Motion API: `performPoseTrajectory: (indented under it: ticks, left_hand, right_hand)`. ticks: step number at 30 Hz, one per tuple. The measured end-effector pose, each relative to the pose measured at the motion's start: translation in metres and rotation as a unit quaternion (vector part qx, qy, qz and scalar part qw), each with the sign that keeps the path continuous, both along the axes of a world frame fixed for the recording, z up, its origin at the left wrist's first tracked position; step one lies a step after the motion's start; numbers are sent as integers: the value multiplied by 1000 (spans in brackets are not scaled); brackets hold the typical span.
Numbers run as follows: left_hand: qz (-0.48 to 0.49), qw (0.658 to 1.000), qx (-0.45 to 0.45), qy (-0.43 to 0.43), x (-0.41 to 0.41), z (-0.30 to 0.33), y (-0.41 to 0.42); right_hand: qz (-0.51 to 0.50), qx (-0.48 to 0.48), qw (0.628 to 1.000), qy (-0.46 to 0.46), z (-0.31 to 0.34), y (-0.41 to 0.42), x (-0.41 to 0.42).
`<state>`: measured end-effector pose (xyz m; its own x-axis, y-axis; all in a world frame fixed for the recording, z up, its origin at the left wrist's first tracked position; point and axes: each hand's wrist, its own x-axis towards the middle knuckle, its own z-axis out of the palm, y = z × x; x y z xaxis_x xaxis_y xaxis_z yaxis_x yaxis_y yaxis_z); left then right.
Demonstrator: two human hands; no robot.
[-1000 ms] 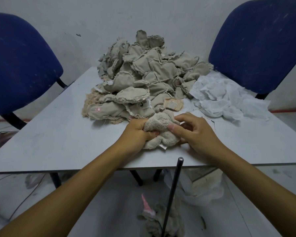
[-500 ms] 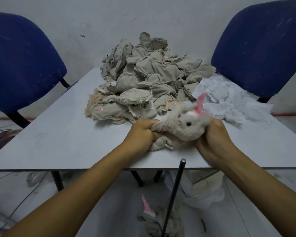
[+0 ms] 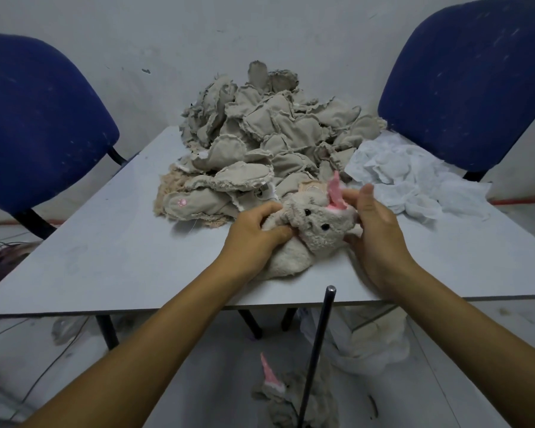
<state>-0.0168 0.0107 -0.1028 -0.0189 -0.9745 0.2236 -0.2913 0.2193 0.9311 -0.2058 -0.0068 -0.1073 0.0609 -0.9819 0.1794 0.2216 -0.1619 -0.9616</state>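
Beige fleece rabbit skin (image 3: 318, 230), inside-out a second ago, now shows its face; your left hand (image 3: 254, 233) grips its neck, right hand (image 3: 374, 223) pinches its head: turning likely nearly done.

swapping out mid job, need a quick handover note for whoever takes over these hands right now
Left hand: grips the plush rabbit skin at its neck.
Right hand: holds the head from the other side, fingers by the pink ear.
Where: the rabbit lies limp at the near edge of the table, in front of the pile of inside-out skins. The white fabric heap lies to the right.
Done: this one is fur side out, face and eyes showing. Another rabbit skin lies on the floor by the metal rod.
Left: probably neaten this one, put it aside, then work through the pile.
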Motion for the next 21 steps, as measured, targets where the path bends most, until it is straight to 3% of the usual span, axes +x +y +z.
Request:
performPoseTrajectory:
  ticks: [2,4,6,7,8,10,11,13,15,16,18,20,21]
  left_hand:
    - [1,1000,-17,-19,4,3,-1]
    - [1,998,-48,-37,6,5,-1]
    - [31,992,-111,-47,4,8,1]
    - [64,978,-184,-81,4,10,2]
    - [97,945,-276,-147,4,13,3]
    - [104,840,-438,-302,8,16,4]
    - [58,813,-453,-361,9,14,6]
    - [-74,837,-308,-446,7,10,13]
    - [-144,873,-113,-453,5,8,18]
    - [-137,891,-88,-423,3,9,18]
    - [-65,922,-105,-368,1,14,12]
    - [29,916,-114,-383,-3,16,6]
    - [66,907,-110,-401,-5,16,4]
  right_hand:
    - [4,-101,986,131,2,4,-4]
    - [-53,-161,958,234,4,0,-10]
    - [-117,-161,955,222,6,-4,-13]
    - [-138,-126,968,165,9,-5,-15]
    - [-144,-80,982,97,13,-6,-19]
    - [-111,-15,994,22,19,-9,-27]
    - [-89,12,996,13,20,-11,-30]
    - [-66,66,996,1,17,-11,-33]
    - [-70,105,992,12,11,-9,-32]
    - [-89,98,989,60,7,-6,-31]
    - [-159,14,956,246,-1,0,-30]
    - [-189,-98,902,375,-1,8,-26]
    - [-161,-115,897,395,0,11,-23]
